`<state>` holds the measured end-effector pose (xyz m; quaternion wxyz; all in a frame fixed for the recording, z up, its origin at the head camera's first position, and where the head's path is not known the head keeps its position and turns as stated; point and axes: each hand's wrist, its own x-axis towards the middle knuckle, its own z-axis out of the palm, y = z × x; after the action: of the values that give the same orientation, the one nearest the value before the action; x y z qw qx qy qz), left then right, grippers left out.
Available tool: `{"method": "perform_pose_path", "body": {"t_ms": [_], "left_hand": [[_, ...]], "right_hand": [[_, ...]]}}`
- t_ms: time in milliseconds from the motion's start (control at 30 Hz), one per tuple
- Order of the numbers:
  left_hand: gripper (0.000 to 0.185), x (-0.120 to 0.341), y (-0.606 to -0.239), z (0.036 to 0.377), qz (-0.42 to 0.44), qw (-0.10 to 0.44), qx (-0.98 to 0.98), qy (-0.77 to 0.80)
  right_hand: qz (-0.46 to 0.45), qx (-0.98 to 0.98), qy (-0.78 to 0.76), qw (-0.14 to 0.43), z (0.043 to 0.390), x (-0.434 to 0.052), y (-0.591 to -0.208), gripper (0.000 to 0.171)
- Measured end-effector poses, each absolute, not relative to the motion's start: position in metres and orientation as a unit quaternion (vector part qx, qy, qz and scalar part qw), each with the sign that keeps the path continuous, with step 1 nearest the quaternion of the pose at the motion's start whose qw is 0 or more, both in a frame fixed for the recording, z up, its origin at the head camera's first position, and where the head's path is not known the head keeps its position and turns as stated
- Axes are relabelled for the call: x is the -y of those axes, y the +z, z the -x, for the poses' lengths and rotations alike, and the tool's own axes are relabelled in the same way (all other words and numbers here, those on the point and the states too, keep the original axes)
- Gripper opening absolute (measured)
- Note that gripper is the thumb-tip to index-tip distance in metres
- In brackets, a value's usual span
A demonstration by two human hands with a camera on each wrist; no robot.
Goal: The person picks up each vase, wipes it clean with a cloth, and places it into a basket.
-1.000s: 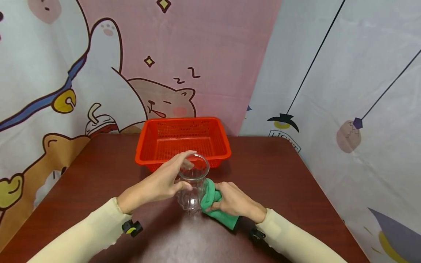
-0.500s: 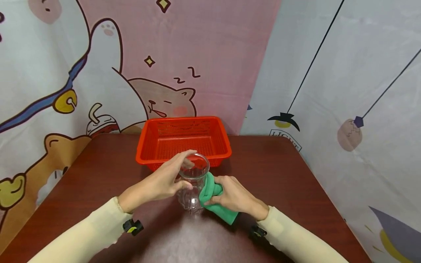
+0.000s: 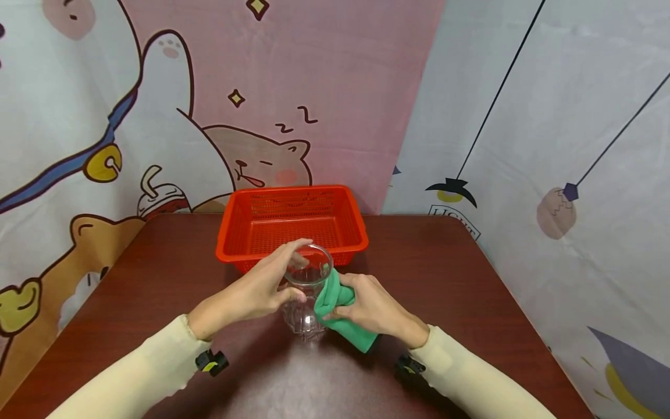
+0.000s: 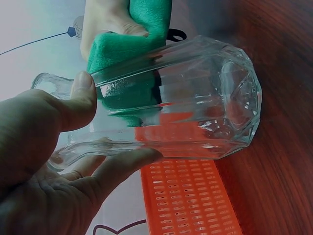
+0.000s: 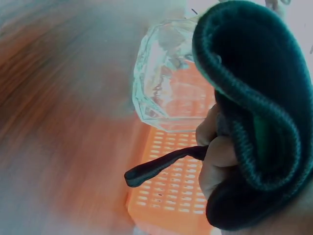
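Observation:
A clear glass vase with a flared rim and faceted base is held near its neck by my left hand. In the left wrist view, the thumb lies on one side of the glass vase and the fingers on the other. My right hand grips a folded green cloth, which lies against the vase's right side just below the rim. The right wrist view shows the cloth's dark underside and a black loop hanging from it.
Behind the vase, a red perforated plastic basket stands on the dark wooden table. A printed cartoon curtain hangs along the table's back and sides.
My right hand and the green cloth have slid upward along the vase's right side toward the rim. The left hand and the vase have hardly moved.

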<state>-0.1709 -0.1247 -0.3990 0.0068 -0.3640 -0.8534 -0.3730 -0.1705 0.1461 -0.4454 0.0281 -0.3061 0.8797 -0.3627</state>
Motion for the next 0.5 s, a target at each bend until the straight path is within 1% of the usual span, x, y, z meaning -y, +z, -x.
{"method": "perform_pose_path", "body": {"t_ms": [300,500], "left_hand": [[0.104,0.125,-0.3985,0.1696,0.36,-0.004,0.851,-0.381],[0.103,0.1246,-0.3996,0.1702,0.371,0.006,0.845,-0.384]], "right_hand": [[0.303,-0.869,-0.391,0.012,0.1708,-0.1444,-0.4421,0.041],[0.297,-0.861,-0.413,0.01,0.1704,-0.1438,-0.4395,0.038]]}}
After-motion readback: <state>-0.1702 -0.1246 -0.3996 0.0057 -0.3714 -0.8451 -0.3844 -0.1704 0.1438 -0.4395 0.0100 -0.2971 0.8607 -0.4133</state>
